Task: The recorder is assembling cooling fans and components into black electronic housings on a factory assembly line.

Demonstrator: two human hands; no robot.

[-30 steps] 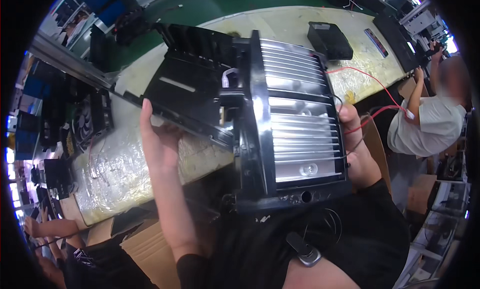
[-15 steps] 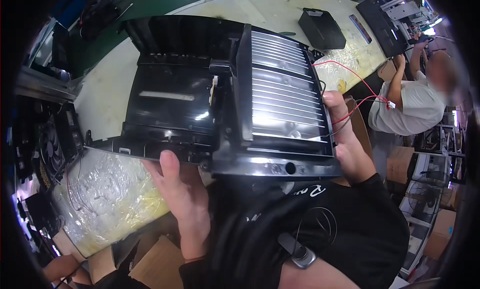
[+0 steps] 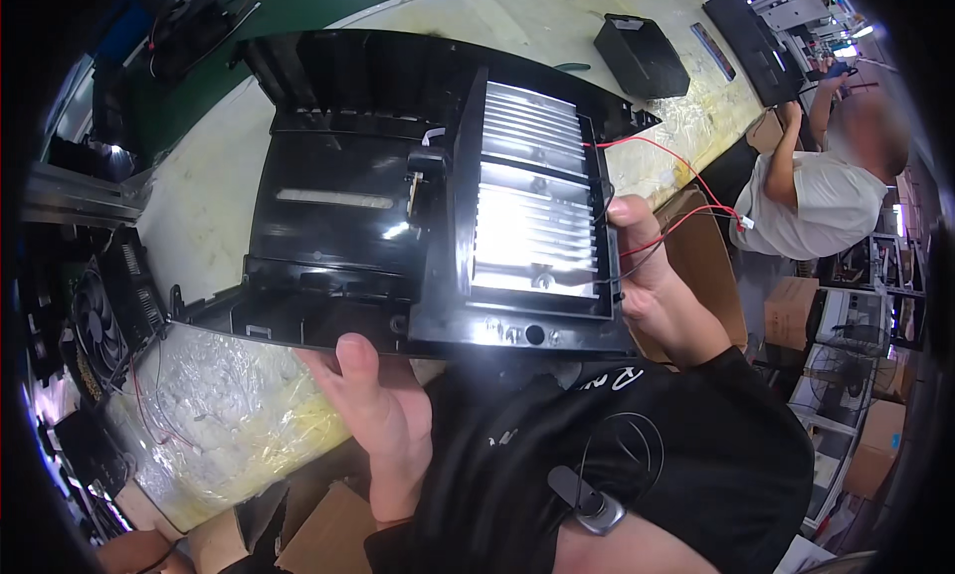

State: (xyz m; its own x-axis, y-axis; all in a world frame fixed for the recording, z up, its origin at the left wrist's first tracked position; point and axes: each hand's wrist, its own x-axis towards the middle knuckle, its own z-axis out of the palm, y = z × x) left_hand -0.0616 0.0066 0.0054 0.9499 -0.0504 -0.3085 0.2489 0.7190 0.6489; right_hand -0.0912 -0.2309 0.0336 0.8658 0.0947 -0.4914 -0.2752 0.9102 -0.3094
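Note:
Between my hands, raised over the workbench, is a large black plastic housing with its inside facing me. Set in its right half is a silver finned heatsink; red and black wires run from there to a small white connector. My left hand supports the housing's near edge from below, thumb up against the rim. My right hand grips the right side, its thumb at the edge beside the wires. The fingers of both hands are partly hidden behind the housing.
The bench has clear plastic film over it. Farther back on it stands a black box-shaped part. A black unit with a fan sits at left. Cardboard boxes stand by the bench. A co-worker in a white shirt is at right.
The housing has tilted and its right side shifted left, so the heatsink fins now catch bright light. My right hand and the wires moved left with it; my left hand slipped slightly lower.

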